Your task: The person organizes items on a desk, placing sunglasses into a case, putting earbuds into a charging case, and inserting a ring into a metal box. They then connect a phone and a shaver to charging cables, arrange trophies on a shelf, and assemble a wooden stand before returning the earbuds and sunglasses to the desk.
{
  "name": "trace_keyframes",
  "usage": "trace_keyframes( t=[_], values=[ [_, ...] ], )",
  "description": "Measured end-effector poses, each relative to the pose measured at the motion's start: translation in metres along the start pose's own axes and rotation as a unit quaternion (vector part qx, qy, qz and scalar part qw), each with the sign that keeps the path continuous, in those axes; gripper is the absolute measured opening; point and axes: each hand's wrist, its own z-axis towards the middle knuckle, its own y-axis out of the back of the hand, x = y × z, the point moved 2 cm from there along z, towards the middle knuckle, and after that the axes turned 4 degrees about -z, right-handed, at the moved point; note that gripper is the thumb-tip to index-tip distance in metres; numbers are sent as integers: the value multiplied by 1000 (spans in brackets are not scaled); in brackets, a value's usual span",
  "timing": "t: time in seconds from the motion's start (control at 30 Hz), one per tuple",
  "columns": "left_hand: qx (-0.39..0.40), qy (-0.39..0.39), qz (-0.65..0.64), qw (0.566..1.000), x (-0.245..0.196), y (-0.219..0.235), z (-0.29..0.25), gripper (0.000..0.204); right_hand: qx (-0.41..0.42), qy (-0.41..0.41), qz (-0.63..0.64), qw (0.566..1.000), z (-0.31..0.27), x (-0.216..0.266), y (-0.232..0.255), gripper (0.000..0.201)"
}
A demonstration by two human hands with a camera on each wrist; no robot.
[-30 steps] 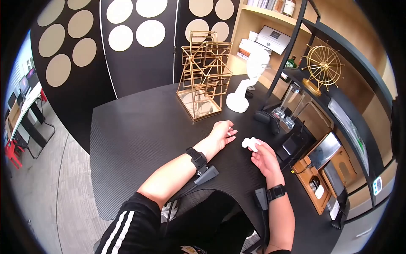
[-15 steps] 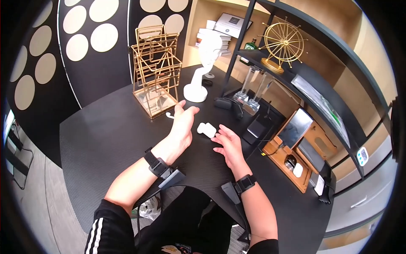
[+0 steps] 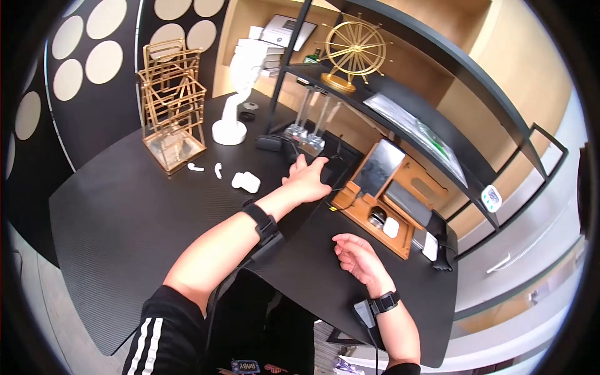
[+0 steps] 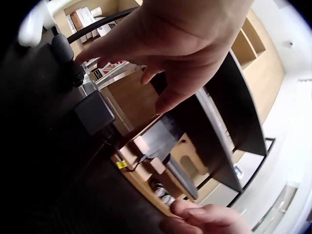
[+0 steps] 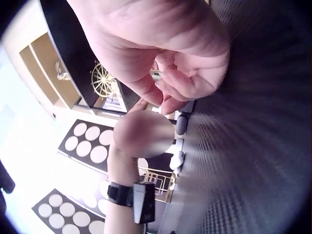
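Left hand (image 3: 306, 182): fingers spread, grasping nothing visible; reaches out ahead. Right hand (image 3: 361, 261): fingers loosely bent, no object seen in them; rests nearer the body.

Item under consideration: dark box (image 4: 94, 113), near the left fingers; contact cannot be told. Est. handling: stiff shell, modest weight, rather smooth. Best hold: thumb and fingers across opposite side edges, pressing lightly in case of a breakable face.

White earbuds case (image 3: 249, 182), left of the left hand: probably light, hard and slippery; pinch its sides. Two earbuds (image 3: 195, 167) lie apart beyond it; small, delicate, best taken by the stems.

Views: left wrist shows the box plainly, whereas from the head the left hand largely covers that spot. Head alone gives the loose earbuds clearly. Right wrist shows the right fingers' inward bend from the palm side; there a blurred patch obscures the left hand.
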Motion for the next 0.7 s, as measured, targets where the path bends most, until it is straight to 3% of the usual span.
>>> trace_keyframes(
  t=[0.1,0.17,0.23,0.33,0.37,0.43,0.47,0.5,0.57,0.63,0.7],
  values=[
    [14,39,114,993,0,-18,22,80,0,18,72,997,-7,-5,19,14],
    [38,68,103,992,4,-23,29,82,3,36,117,992,-7,-8,20,15],
    [-33,41,80,995,9,-30,31,84,-2,58,90,994,-2,-7,17,16],
    [-59,15,180,982,10,-34,25,84,6,58,69,996,-2,-7,14,15],
    [-55,19,158,986,15,-35,26,81,7,61,67,996,-3,-7,13,15],
    [-117,5,182,976,20,-39,25,77,8,63,71,995,-5,-9,14,15],
    [-240,-96,230,938,15,-42,18,71,13,67,76,995,-5,-9,15,15],
    [-237,-101,230,939,11,-48,21,71,9,70,79,994,-5,-8,15,15],
    [-252,-256,158,920,-26,-51,7,61,10,63,78,995,-4,-9,15,15],
    [-91,-324,143,931,-59,-67,-1,41,0,55,78,995,-5,-9,16,15],
    [20,-329,176,928,-74,-100,-8,31,16,65,103,992,-3,-11,17,10]
  ],
)
